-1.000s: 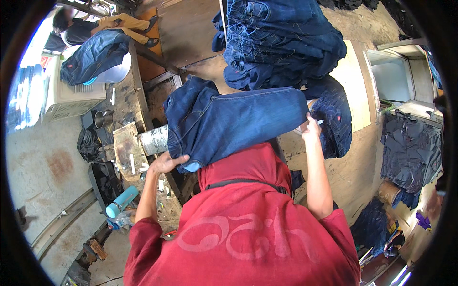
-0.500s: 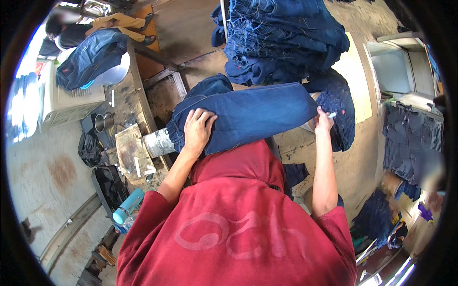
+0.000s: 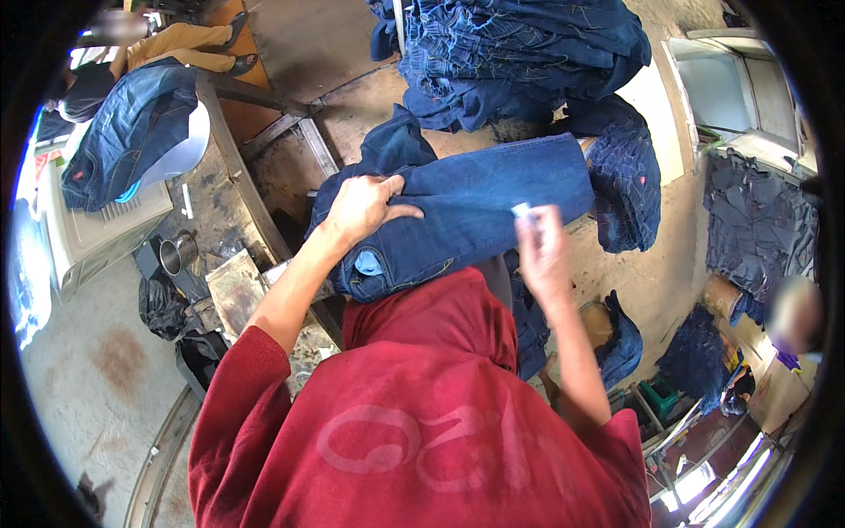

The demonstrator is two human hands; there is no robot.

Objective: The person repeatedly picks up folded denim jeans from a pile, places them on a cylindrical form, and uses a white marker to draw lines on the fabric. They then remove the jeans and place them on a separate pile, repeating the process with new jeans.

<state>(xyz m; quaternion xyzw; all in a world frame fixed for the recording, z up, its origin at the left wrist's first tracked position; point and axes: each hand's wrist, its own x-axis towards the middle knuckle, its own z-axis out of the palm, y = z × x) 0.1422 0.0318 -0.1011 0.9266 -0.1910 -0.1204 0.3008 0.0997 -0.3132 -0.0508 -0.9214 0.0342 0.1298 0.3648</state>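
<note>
A pair of dark blue jeans (image 3: 475,194) lies stretched crosswise in front of me, its leg reaching right. My left hand (image 3: 363,209) rests on the jeans' left part, with the thumb spread away from the fingers. Below it, a pale blue patch (image 3: 368,262) shows at an opening in the denim. Over the leg's right part is my right hand (image 3: 546,251), slightly blurred, pinching a small whitish stick (image 3: 522,210) like a piece of chalk. Whether the stick touches the cloth I cannot tell.
A tall pile of jeans (image 3: 519,62) stands beyond, with more denim (image 3: 627,189) hanging at right. Left is a stained workbench (image 3: 211,220) with a metal mug (image 3: 179,253). Another person (image 3: 167,48) sits far left. Dark garments (image 3: 757,229) hang at far right.
My right hand has moved left from the leg's right end, carrying the whitish stick over the cloth. The left hand has turned, its thumb now out to the right. The jeans' near left part has shifted.
</note>
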